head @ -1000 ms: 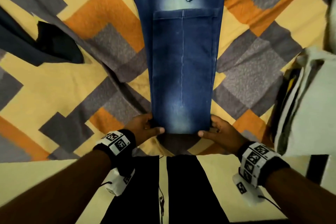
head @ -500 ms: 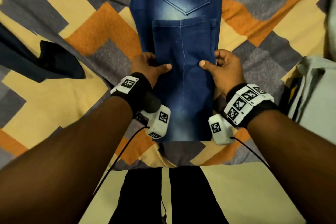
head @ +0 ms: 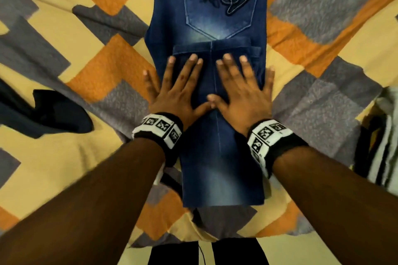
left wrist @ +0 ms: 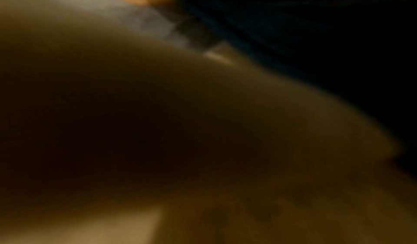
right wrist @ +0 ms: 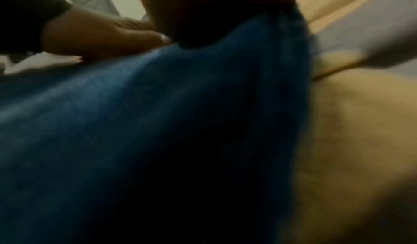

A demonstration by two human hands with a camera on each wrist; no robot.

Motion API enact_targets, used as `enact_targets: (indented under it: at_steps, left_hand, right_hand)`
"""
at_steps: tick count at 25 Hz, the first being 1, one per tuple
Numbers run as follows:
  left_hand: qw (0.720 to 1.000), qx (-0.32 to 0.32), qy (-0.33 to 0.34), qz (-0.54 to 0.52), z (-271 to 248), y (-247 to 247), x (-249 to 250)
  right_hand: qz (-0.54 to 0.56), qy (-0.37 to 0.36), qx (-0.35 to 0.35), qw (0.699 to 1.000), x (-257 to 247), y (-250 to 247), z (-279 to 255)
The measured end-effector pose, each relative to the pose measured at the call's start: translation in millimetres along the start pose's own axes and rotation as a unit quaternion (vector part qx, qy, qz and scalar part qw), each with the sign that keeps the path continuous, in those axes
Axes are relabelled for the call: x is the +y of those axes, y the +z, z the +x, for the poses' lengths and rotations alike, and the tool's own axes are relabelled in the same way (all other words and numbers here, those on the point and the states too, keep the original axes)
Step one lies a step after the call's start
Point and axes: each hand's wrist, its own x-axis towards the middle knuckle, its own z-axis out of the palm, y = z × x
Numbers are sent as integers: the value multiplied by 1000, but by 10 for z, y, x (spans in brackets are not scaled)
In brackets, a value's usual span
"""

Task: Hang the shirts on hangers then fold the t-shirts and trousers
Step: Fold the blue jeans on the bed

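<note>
Blue jeans (head: 224, 168) lie lengthwise on the patterned bedspread (head: 90, 75), the legs folded up so their hem sits just below the back pocket (head: 221, 0). My left hand (head: 181, 90) and right hand (head: 241, 88) press flat on the folded legs side by side, fingers spread and straight, thumbs touching at the middle seam. The right wrist view shows blurred blue denim (right wrist: 158, 123) with the left hand (right wrist: 99, 37) resting on it. The left wrist view is dark and blurred.
A dark garment (head: 49, 112) lies on the bedspread at the left. At the right edge sits a pile of pale and striped clothes (head: 385, 142). My black trousers (head: 204, 254) show at the bottom, by the bed's near edge.
Both hands left the fold at the near end, moved up along the jeans' sides, and now lie flat with straight fingers on top of the folded legs.
</note>
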Motion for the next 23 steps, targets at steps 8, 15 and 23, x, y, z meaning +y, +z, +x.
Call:
enact_targets:
  at_steps: [8,15,23]
  left_hand:
    - [998,29,50,1,-228,152,265]
    - [954,106,-148,-240,67,-349,100]
    - [946,57,-14,-318,533,-794,-111]
  right_hand:
    - [22,22,6,999,-26,-127,-120]
    - [325,202,88,920,372,-378,122]
    - [427,100,66,896,658,-625,750]
